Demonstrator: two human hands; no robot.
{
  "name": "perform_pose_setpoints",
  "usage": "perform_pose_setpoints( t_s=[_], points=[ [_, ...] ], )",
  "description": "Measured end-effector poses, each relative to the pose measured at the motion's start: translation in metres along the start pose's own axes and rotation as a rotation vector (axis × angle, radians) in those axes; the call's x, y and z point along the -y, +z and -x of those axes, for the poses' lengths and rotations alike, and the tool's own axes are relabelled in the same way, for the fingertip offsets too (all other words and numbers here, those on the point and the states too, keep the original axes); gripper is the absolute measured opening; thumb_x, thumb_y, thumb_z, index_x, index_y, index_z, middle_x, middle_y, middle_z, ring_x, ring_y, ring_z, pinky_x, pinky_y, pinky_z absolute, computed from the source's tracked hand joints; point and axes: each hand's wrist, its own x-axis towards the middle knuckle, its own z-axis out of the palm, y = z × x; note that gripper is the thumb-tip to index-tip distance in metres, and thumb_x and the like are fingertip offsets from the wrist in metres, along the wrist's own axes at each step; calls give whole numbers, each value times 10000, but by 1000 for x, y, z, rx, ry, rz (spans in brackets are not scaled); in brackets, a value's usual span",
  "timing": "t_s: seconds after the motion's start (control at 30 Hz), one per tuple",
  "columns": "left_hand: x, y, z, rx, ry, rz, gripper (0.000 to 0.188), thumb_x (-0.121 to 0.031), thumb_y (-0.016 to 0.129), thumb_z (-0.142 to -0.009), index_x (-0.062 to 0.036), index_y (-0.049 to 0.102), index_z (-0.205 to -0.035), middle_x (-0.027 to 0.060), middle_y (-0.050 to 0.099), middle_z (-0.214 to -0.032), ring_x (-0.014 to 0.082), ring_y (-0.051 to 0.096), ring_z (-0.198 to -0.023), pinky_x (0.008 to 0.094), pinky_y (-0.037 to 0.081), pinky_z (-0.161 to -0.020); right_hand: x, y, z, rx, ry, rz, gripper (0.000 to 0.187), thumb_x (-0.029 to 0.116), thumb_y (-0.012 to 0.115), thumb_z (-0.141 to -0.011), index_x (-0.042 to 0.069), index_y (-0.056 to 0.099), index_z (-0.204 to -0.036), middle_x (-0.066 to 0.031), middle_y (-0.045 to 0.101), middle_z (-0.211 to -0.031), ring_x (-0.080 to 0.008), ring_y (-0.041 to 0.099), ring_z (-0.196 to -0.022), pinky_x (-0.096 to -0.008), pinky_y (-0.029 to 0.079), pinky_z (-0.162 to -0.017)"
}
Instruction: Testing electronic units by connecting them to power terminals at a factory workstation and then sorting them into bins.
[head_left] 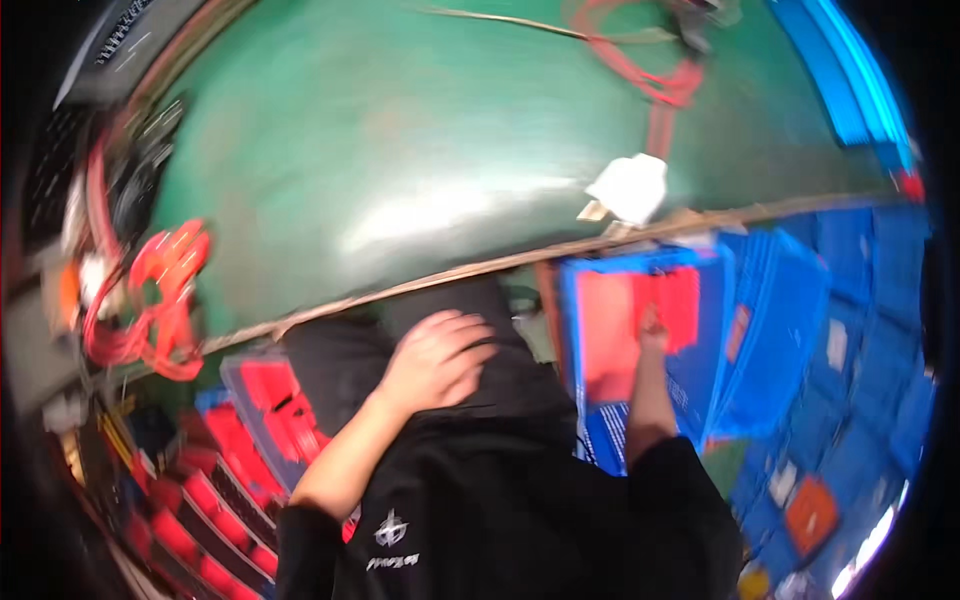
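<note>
My left hand (440, 360) lies over my dark trousers (525, 385), with its fingers loosely stretched and nothing in them. To the right, my right arm reaches down into a blue plastic crate (575, 300) beside the bench. My right hand (653, 325) is at red flat pieces (682, 300) in that crate. It is small and smeared by motion, so whether its fingers grip a piece is not clear. A lighter red piece (605, 320) lies to the left of the hand.
A green-topped workbench (300, 130) spans the front, carrying a white crumpled item (632, 188), a coiled red cord (680, 85) and a red-orange tool-like object (170, 270). More blue crates (775, 330) stand at right. Red parts (230, 450) in containers fill the lower left.
</note>
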Motion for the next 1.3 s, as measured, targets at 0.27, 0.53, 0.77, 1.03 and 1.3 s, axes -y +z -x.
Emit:
perform_pose_setpoints(
  t_s=[0.27,0.53,0.77,1.03,1.3],
  points=[
    [1,-58,90,-265,-304,-130,386,-158,693,-847,-71,664,-1221,155,601,-1346,375,570,-1266,490,471,-1058,-7,59,-41,-1074,-507,-97,415,286,504,-1017,45,463,-1353,-277,561,-1405,-447,581,-1278,-621,533,-1034],
    [96,10,392,-1056,-1896,8,463,-415,594,-981,32,672,-1073,247,730,-962,390,722,-942,474,542,-846,-104,168,-41,-1101,42,1083,316,421,538,-995,173,557,-1189,-134,640,-1319,-361,677,-1155,-517,566,-964],
    [165,103,447,-529,-2289,292,632,-606,636,-902,-39,741,-1160,248,703,-1222,383,673,-1179,492,544,-994,-170,247,-20,-949,417,1481,348,415,533,-1010,179,591,-1260,-64,664,-1233,-251,724,-962,-418,599,-854],
    [137,92,446,-698,-2417,272,515,-538,698,-889,-70,770,-1090,196,736,-1168,351,717,-1097,478,583,-939,-261,332,-43,-349,345,1812,442,358,546,-1048,36,605,-1345,-139,731,-1162,-195,722,-919,-275,572,-755],
    [158,113,467,-424,-2081,70,564,-594,640,-892,-69,778,-1045,198,739,-1126,366,714,-1076,494,567,-944,-401,425,-31,497,-15,1925,244,131,529,-1064,-32,679,-1167,-132,744,-1026,-160,703,-913,-298,550,-891]
  ],
)
